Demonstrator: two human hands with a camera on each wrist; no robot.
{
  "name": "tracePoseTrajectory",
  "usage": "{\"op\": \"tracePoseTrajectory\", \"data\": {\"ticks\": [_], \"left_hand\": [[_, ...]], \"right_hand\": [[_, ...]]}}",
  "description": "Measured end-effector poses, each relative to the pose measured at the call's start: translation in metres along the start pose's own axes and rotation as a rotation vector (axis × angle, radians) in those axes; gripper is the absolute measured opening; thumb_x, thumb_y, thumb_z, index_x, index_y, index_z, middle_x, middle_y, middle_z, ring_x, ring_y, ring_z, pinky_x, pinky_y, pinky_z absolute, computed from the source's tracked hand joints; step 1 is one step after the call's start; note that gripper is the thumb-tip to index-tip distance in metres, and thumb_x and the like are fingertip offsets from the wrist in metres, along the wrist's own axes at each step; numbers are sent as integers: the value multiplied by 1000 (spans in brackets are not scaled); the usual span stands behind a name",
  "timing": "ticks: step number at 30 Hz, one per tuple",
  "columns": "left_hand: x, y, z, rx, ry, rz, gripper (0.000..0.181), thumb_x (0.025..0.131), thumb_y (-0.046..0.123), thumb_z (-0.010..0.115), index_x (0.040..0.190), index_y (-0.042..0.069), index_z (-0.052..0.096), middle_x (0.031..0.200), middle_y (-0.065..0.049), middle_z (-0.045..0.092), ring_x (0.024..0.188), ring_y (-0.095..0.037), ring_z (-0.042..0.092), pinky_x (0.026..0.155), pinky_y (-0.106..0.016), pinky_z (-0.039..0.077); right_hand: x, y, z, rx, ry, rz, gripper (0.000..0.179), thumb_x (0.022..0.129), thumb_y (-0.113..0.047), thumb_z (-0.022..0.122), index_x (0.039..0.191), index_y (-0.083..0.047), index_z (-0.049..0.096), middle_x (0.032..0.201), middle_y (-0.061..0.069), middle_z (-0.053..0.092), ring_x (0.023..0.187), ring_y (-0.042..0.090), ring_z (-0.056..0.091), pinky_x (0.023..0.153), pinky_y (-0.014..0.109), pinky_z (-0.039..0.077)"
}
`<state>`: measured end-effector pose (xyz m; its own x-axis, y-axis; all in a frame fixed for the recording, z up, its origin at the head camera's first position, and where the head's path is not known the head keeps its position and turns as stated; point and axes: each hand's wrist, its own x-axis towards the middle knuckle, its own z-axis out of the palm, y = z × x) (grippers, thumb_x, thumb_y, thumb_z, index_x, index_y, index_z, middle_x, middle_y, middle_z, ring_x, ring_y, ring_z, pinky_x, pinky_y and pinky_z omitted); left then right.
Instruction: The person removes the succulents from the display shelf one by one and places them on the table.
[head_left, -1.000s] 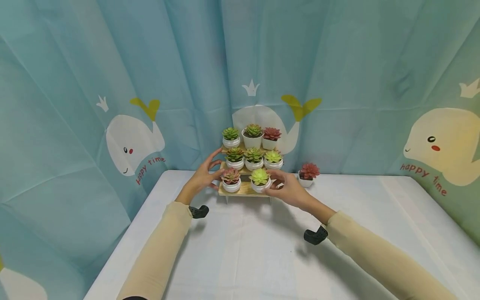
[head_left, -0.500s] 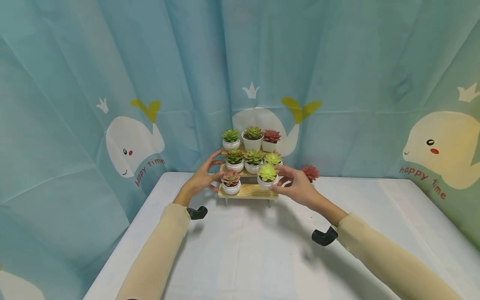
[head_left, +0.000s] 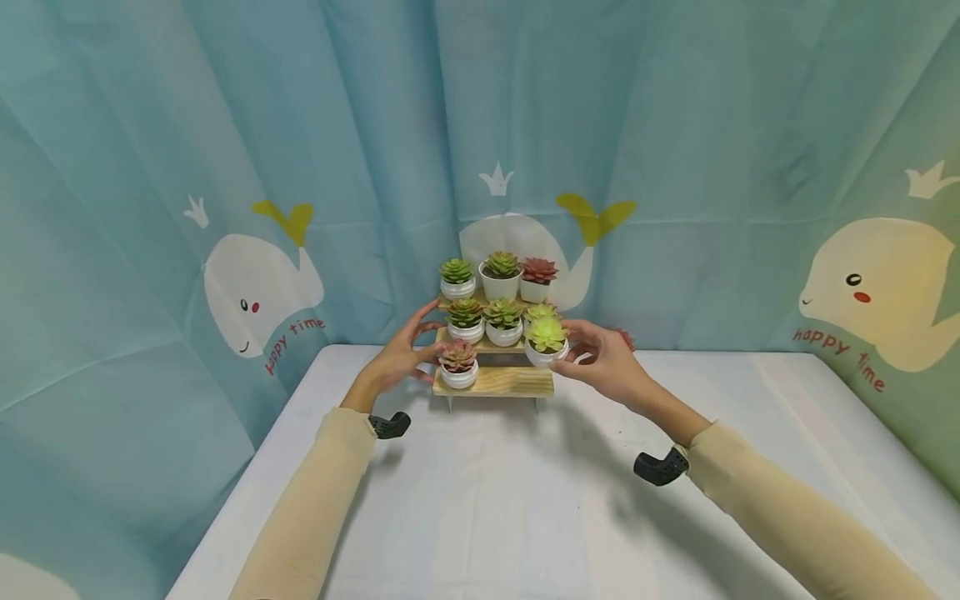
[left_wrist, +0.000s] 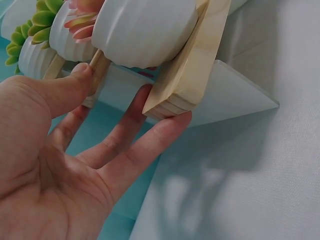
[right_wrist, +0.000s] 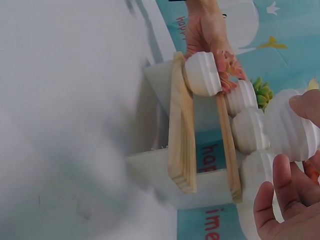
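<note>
My right hand [head_left: 609,364] pinches a yellow-green potted succulent [head_left: 546,335] by its white pot, thumb in front and fingers behind. It hangs in the air above the right part of the lowest shelf, partly hiding the pale green succulent on the middle tier. At the left side of the three-tier wooden plant stand [head_left: 517,382], my left hand [head_left: 396,360] grips the middle board's end between thumb and finger. Other left fingertips touch the end of the bottom board [left_wrist: 187,95]. A pink succulent [head_left: 458,356] stands at the left on that bottom shelf.
On the top tier stand two green succulents and a red one [head_left: 537,271]. Green ones [head_left: 503,312] fill the middle tier. Another red succulent [head_left: 627,339] is mostly hidden behind my right hand. A blue whale-print curtain [head_left: 390,125] hangs behind the white table [head_left: 480,500].
My right hand has lifted the yellow-green succulent off the bottom shelf and moved it up and to the right. My left hand has stayed at the stand.
</note>
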<state>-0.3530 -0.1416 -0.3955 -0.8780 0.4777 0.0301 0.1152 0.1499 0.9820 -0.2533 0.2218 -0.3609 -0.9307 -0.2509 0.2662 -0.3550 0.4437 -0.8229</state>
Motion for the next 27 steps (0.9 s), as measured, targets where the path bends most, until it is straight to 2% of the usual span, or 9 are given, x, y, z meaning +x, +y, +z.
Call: {"op": "tracePoseTrajectory", "data": {"ticks": [11,17,22,27], "left_hand": [[1,-2,-1,5,-2,11,80,105,11,60,164,43,16,162,-11,31,99,-34,69,65,-48,61],[1,-3,-1,-10,-17,17,80,105,11,59,165,40,14,165,-13,26,99,-36,68,64,-48,61],[0,-1,-1,-10,-20,9,79,106,11,58,165,40,14,167,-12,25,106,-43,65,66,-50,61],[-1,0,-1,-5,-13,7,79,106,10,58,165,40,15,167,-12,25,100,-38,67,65,-49,61]], "right_hand": [[-10,11,-25,9,37,53,67,91,-19,82,149,-8,51,113,13,68,90,19,64,69,24,54],[-19,19,-48,-40,70,93,69,91,-24,82,149,-7,50,116,15,66,94,18,62,72,22,53],[-29,24,-68,-70,79,111,71,92,-25,81,152,-6,47,128,18,64,95,13,63,73,22,53],[-39,34,-83,-96,104,120,72,93,-27,81,152,-5,46,132,19,63,92,9,64,72,21,54]]}}
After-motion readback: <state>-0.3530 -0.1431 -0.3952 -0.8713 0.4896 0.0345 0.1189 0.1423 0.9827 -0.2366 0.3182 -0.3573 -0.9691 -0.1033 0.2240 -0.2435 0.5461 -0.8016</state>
